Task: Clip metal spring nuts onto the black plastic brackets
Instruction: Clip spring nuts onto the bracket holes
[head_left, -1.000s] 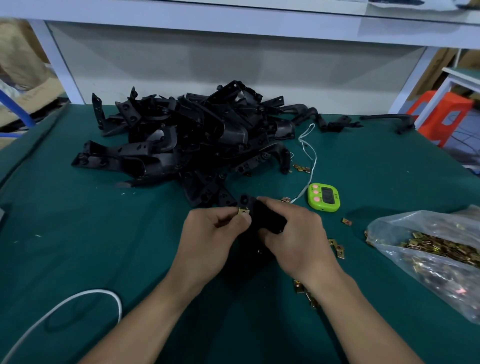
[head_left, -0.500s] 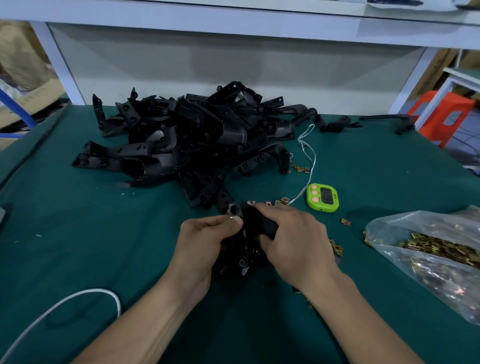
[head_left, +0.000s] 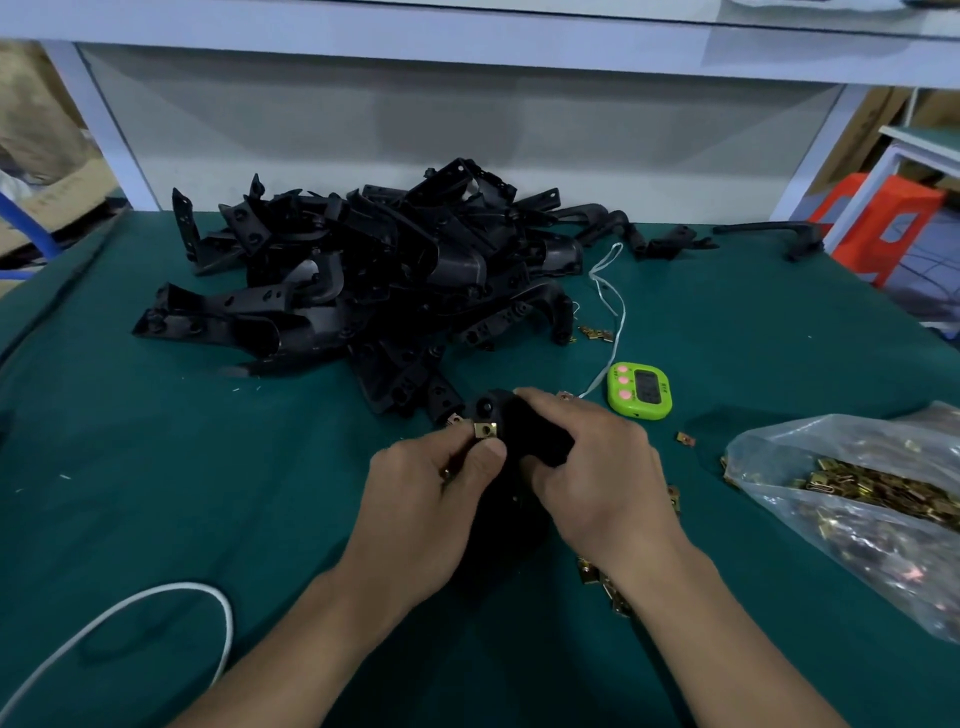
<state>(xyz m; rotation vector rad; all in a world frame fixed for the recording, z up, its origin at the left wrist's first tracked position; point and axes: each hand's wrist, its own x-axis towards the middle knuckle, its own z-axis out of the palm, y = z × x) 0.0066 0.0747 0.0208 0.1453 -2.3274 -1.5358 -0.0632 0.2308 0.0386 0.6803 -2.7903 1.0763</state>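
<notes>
Left hand (head_left: 436, 483) pinches spring nut (head_left: 484, 429); bracket (head_left: 524, 441) long axis near-far.

Both hands — left hand (head_left: 431, 499), right hand (head_left: 597, 478) — grip one black bracket (head_left: 524, 436).

dim, cool, diffuse light. the green table mat (head_left: 156, 493) reads dark, and the pile of black brackets (head_left: 363, 280) loses detail. a soft shadow trails the white cable (head_left: 130, 608). wide-angle distortion bows the shelf edge (head_left: 467, 49); the plastic bag (head_left: 857, 525) looks smeared.
</notes>
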